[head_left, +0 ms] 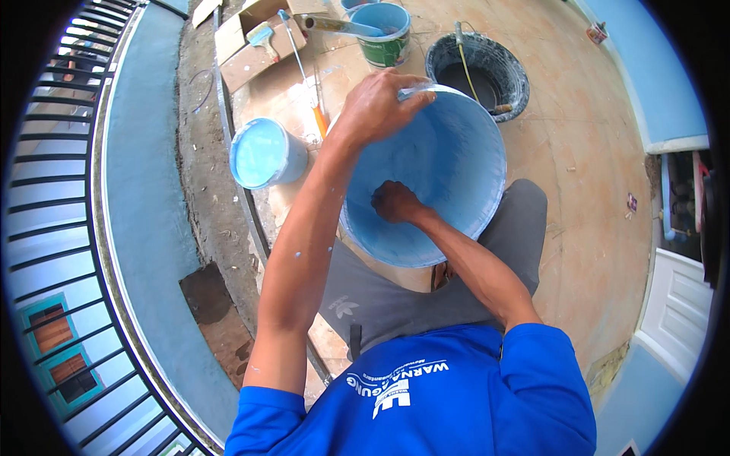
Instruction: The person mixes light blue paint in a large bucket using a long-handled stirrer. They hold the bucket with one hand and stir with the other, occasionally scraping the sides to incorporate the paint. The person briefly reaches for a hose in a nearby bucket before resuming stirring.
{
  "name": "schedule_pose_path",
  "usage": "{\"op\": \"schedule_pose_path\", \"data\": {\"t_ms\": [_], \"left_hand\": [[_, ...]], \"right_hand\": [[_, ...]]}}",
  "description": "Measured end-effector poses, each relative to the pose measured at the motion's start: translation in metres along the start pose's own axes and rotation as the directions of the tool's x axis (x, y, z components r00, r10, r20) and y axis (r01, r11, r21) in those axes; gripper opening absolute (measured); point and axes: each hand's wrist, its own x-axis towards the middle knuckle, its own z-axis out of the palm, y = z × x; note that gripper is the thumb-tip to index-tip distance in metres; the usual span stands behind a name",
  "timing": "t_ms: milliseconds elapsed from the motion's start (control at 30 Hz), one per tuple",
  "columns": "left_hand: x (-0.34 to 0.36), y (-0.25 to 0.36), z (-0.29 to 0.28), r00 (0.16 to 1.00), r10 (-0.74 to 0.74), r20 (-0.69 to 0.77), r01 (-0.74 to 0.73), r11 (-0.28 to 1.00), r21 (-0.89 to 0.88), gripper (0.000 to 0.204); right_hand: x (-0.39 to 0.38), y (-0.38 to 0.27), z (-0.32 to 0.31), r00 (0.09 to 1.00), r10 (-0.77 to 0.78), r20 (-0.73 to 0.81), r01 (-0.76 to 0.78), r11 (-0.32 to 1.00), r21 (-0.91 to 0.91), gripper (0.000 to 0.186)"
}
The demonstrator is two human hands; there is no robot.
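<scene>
A large paint bucket, smeared light blue inside, is tilted with its mouth toward me between my knees. My left hand grips its far rim, fingers and thumb hooked over the edge. Deep inside the bucket is my right hand, closed in a fist against the blue-coated wall. Whatever that fist may hold is hidden. Just left of my left forearm stands a smaller white tub filled with light blue paint.
Farther off are a green-labelled bucket with a paint-covered tool across it and a black tub with a yellow-handled tool. A cardboard box bears a paintbrush. An orange-handled roller lies nearby. Black railings run along the left.
</scene>
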Motion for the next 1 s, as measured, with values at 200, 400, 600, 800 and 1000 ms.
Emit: {"op": "schedule_pose_path", "data": {"t_ms": [200,400,600,800,1000], "left_hand": [[-0.010,-0.013,-0.007,0.998,-0.054,-0.035,0.055,0.998,0.027,0.040],[-0.004,-0.003,-0.005,0.997,-0.056,0.052,0.055,0.998,0.029,0.041],[0.001,0.013,0.009,0.997,0.028,0.072,-0.029,1.000,0.003,0.039],[0.003,0.012,0.005,0.996,0.006,0.086,-0.007,1.000,0.016,0.039],[-0.006,0.005,0.004,0.999,-0.018,0.049,0.018,1.000,0.000,0.039]], "right_hand": [[0.007,-0.013,-0.053,0.910,-0.056,-0.412,0.076,0.997,0.030,0.021],[0.014,0.025,-0.038,0.898,-0.089,-0.431,-0.081,0.929,-0.360,0.021],[-0.021,0.006,0.013,0.970,-0.055,-0.238,-0.010,0.964,-0.265,0.022],[-0.031,-0.012,-0.008,0.969,-0.084,-0.230,0.028,0.971,-0.236,0.018],[-0.014,-0.011,-0.052,0.884,-0.195,-0.424,-0.011,0.899,-0.438,0.015]]}}
